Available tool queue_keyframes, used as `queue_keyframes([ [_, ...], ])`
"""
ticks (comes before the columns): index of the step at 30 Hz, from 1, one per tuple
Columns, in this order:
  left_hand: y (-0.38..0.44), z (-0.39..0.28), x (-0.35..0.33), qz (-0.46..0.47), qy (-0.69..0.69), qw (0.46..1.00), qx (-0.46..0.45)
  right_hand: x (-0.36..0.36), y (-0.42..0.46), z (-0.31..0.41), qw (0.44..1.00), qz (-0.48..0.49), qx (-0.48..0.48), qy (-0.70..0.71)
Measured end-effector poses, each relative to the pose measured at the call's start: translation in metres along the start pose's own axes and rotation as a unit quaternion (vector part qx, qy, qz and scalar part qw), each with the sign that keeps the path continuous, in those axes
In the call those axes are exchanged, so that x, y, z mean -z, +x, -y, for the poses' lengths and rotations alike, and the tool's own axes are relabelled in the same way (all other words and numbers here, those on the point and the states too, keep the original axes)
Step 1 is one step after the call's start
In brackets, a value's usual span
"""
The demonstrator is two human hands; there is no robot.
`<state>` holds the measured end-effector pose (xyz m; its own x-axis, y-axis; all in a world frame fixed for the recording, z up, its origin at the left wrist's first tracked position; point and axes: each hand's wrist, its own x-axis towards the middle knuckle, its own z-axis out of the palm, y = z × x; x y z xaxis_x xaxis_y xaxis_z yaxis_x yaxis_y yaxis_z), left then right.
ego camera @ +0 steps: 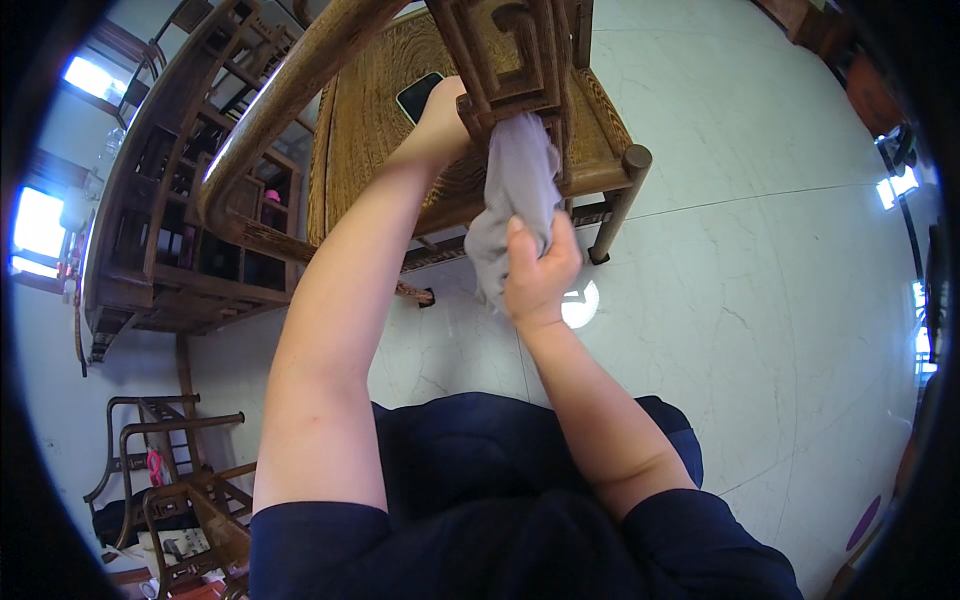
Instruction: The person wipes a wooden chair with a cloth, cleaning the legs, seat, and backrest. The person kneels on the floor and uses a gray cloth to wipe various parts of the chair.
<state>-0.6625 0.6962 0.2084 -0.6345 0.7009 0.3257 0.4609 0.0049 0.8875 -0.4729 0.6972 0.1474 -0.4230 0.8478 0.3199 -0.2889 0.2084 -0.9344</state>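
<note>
My right hand (541,262) grips a grey cloth (521,176), thumb up, below the carved back splat (525,52) of a wooden armchair. The cloth's upper end runs into an opening at the bottom of the splat. My left hand (448,101) reaches past the splat's left side over the chair seat (375,150); its fingers are hidden behind the wood, so its hold cannot be seen. A smartphone (417,96) lies on the seat beside my left wrist. The curved armrest (277,97) bends round to the left of my left forearm.
A long dark wooden cabinet with shelves (172,225) stands at the left. More wooden chairs (187,480) are at the lower left, with papers and a pink item near them. Pale tiled floor (720,262) spreads to the right. The armchair's leg (616,217) stands right of the cloth.
</note>
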Motion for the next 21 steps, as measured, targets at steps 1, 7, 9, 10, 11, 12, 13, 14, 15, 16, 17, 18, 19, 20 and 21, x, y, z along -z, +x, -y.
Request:
queue_keyframes([
  [1,0.006,0.007,-0.002,-0.002,0.010,1.000,-0.013,0.004,0.010,0.008,1.000,-0.005,-0.008,0.004],
  [7,0.035,0.033,-0.016,-0.012,0.011,0.999,-0.042,0.013,0.071,0.042,0.999,0.014,0.019,-0.040],
  [9,0.043,0.039,-0.021,-0.016,0.032,0.998,-0.051,0.010,0.073,0.041,0.998,0.018,0.035,-0.050],
  [10,0.042,0.043,-0.021,-0.022,0.060,0.997,-0.054,0.009,0.072,0.040,0.998,0.014,0.043,-0.054],
  [11,0.038,0.048,-0.023,-0.033,0.084,0.995,-0.051,0.006,0.070,0.036,0.997,0.011,0.051,-0.057],
  [12,0.032,0.056,-0.025,-0.040,0.114,0.992,-0.045,0.005,0.068,0.031,0.996,0.005,0.059,-0.062],
  [13,0.025,0.061,-0.026,-0.048,0.149,0.987,-0.037,0.004,0.065,0.027,0.997,0.005,0.051,-0.063],
  [14,0.016,0.065,-0.023,-0.056,0.183,0.981,-0.032,0.004,0.061,0.024,0.997,0.005,0.043,-0.063],
  [15,0.006,0.065,-0.018,-0.062,0.217,0.974,-0.024,0.003,0.056,0.019,0.997,0.005,0.035,-0.063],
  [16,-0.002,0.057,-0.014,-0.068,0.245,0.966,-0.049,0.004,0.050,0.011,0.996,0.005,0.052,-0.070],
  [17,-0.007,0.049,-0.010,-0.074,0.271,0.956,-0.082,0.003,0.041,0.000,0.994,0.005,0.070,-0.078],
  [18,-0.017,0.034,-0.004,-0.081,0.301,0.942,-0.128,0.003,0.032,-0.007,0.993,0.010,0.086,-0.083],
  [19,-0.022,0.029,0.005,-0.056,0.195,0.978,-0.053,0.000,0.024,-0.012,0.993,0.012,0.083,-0.078],
  [20,-0.026,0.024,0.013,-0.029,0.085,0.996,0.023,-0.002,0.017,-0.015,0.994,0.013,0.081,-0.074],
  [21,-0.031,0.016,0.019,-0.004,-0.023,0.995,0.100,-0.004,0.010,-0.020,0.995,0.017,0.077,-0.065],
])
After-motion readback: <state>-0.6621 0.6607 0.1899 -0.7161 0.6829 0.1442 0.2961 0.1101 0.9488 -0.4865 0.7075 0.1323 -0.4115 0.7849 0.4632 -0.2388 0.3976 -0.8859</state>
